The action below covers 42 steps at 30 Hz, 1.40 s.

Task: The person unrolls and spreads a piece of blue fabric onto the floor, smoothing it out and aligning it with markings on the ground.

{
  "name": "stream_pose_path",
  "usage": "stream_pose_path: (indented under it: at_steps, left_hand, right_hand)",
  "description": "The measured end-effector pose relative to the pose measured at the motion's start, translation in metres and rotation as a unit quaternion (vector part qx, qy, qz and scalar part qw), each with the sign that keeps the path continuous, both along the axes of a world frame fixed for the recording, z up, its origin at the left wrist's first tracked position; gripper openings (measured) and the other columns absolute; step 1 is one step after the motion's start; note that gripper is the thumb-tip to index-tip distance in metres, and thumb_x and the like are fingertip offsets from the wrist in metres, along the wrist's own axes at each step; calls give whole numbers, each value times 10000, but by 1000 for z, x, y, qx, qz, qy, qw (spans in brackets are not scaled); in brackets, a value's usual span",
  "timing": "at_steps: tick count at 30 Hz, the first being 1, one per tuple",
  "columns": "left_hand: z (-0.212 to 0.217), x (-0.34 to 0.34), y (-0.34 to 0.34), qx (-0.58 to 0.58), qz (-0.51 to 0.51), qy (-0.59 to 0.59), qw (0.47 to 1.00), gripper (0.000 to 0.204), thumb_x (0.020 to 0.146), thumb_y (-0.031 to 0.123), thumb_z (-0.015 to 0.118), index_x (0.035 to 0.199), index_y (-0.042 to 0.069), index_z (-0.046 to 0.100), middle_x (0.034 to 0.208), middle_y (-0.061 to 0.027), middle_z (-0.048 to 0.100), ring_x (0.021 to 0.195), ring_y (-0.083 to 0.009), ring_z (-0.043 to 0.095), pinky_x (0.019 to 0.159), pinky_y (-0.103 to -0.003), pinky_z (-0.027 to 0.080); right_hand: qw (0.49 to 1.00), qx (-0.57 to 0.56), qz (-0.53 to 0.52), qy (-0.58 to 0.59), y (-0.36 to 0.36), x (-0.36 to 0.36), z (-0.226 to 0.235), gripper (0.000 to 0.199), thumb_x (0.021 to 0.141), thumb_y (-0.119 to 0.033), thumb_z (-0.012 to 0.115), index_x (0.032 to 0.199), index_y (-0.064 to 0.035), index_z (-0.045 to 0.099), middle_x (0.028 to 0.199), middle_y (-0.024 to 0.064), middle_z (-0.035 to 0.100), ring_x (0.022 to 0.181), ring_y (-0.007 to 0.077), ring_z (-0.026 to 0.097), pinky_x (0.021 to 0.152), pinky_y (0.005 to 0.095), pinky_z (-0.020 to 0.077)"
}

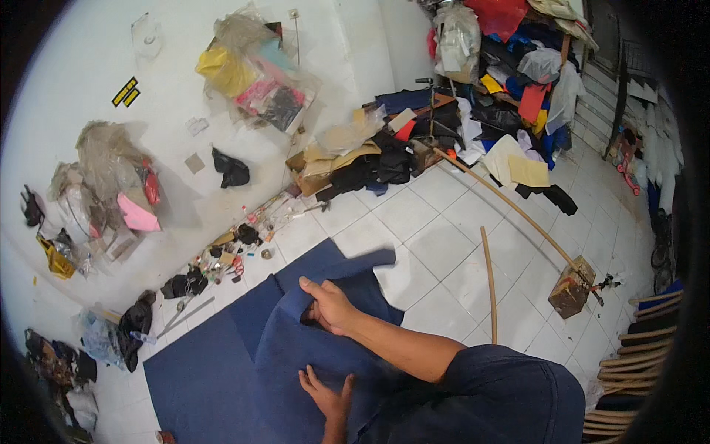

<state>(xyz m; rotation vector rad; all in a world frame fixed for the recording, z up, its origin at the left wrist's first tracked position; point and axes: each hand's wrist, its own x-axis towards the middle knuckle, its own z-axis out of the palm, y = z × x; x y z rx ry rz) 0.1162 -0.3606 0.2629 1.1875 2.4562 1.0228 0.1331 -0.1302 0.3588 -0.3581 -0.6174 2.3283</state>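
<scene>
My right hand [329, 305] is closed around the folded upper edge of a dark blue cloth [277, 351], lifting that part off the floor. The thumb lies on top, and the other fingers curl behind the fold. Lower down, my left hand [325, 394] rests on the same cloth with its fingers spread and the thumb apart. A strip of the cloth sticks out to the right beyond my right hand. Beneath and to the left, more dark blue cloth [196, 362] lies flat on the floor. My right arm and body hide part of the cloth.
A metal ruler [183, 318] and small tools lie along the left wall. A wooden stick [489, 285] and a long pole [510, 203] by a wooden block [571, 292] lie right. Fabric scraps [384, 155] pile up at the back; several rods [640, 362] stack at right.
</scene>
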Motion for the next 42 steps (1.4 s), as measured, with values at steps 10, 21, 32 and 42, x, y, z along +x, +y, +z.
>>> stream_pose_path:
  at_steps: [10, 21, 32, 42]
  left_hand:
    - [8, -1, 10, 232, 2, -115, 966, 1121, 732, 257, 900, 1521, -57, 168, 1543, -249, 211, 1454, -356, 232, 1201, -499, 186]
    - [46, 4, 14, 252, 120, -140, 950, 313, 961, 49, 541, 1247, -72, 501, 1012, -164, 631, 850, -211, 611, 727, -291, 490]
    - [113, -50, 54, 108, -48, 128, 985, 232, 916, 81, 614, 1110, -29, 675, 1088, -236, 700, 960, -407, 686, 869, -414, 540]
    - [91, -109, 44, 11, -134, -348, 928, 224, 1009, 177, 599, 1089, -13, 687, 934, -54, 722, 804, -123, 646, 773, -281, 515]
  right_hand:
    - [966, 194, 156, -73, -87, -5, 17, 361, 1045, -327, 576, 1009, 19, 674, 930, 76, 715, 843, 148, 701, 754, 308, 608]
    - [971, 193, 69, -120, -39, 16, 13, 294, 1033, -271, 604, 1024, 14, 674, 943, 51, 699, 827, 116, 686, 693, 279, 613]
    - [977, 89, -29, -189, 61, 28, 18, 427, 990, -347, 646, 1057, 29, 455, 822, 156, 620, 598, 239, 668, 512, 380, 603]
    - [924, 212, -43, -315, 115, 25, 60, 391, 990, -308, 643, 1000, 69, 538, 838, 138, 646, 628, 205, 671, 558, 316, 615]
